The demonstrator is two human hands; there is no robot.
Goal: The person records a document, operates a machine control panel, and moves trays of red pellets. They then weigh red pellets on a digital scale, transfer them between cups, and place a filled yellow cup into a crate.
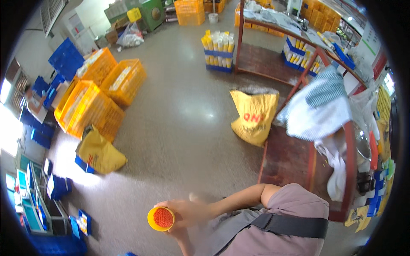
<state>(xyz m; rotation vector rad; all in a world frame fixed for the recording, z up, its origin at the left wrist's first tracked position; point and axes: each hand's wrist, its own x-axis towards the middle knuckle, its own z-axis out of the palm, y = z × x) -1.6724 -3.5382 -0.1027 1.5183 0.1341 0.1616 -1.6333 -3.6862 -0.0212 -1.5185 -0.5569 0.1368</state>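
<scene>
A yellow cup (150, 222), filled with small orange-red pellets (163, 217), is held out over the floor, its mouth toward me. My left hand (177, 228) comes up from the lower edge and closes round the cup's side. Close against it is my right hand (197, 209), its arm reaching in from the right. Motion smears that hand, and its fingers overlap the left hand's, so its grip on the cup is unclear.
Yellow crates (92, 109) stand at left, a yellow sack (102, 151) before them. Another yellow sack (255, 115) stands beside a red-brown rack (284, 162) at right, which has cloths (320, 111) over it. Blue bins of yellow-and-white tubes (218, 51) stand farther off.
</scene>
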